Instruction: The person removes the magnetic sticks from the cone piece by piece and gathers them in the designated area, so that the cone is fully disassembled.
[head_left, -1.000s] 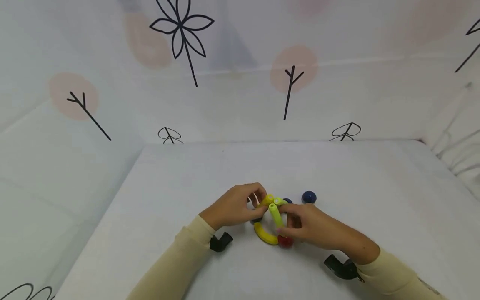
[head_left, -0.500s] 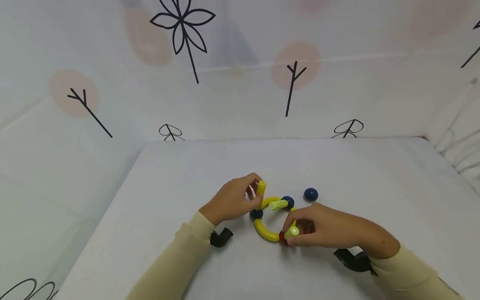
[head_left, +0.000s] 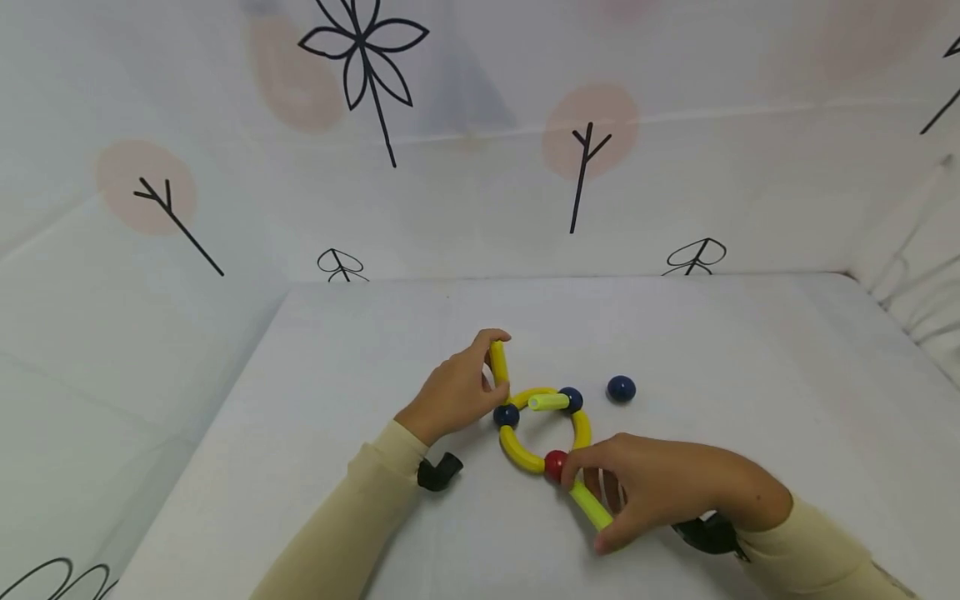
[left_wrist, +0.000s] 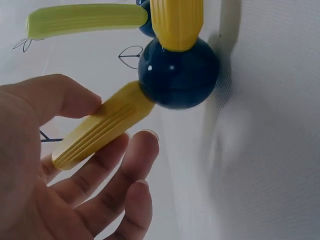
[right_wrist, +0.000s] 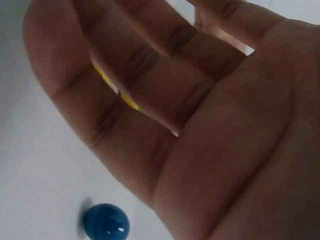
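Note:
A ring of curved yellow magnetic rods [head_left: 519, 452] lies on the table, joined by two blue balls and a red ball [head_left: 556, 465]. My left hand [head_left: 452, 398] pinches a straight yellow stick [left_wrist: 102, 125] between thumb and fingers; its end touches the ring's left blue ball [left_wrist: 180, 72]. At the ring's near side, my right hand [head_left: 667, 482] holds a lime-green stick [head_left: 591, 505] by thumb and index finger, angled toward me from the red ball. Another lime stick [head_left: 548, 402] sticks out from the far blue ball [head_left: 572, 399]. In the right wrist view, the fingers hide the held stick.
A loose blue ball [head_left: 621, 389] sits on the white table [head_left: 375, 350] just beyond the ring, to the right. White cloth [head_left: 480, 200] with printed plants rises behind. Black wrist mounts [head_left: 440, 472] hang under the sleeves.
The sticks, earlier leaning together above the ring, have come apart. My left hand has tilted its yellow stick outward to the left; my right hand has swung its lime stick down toward me.

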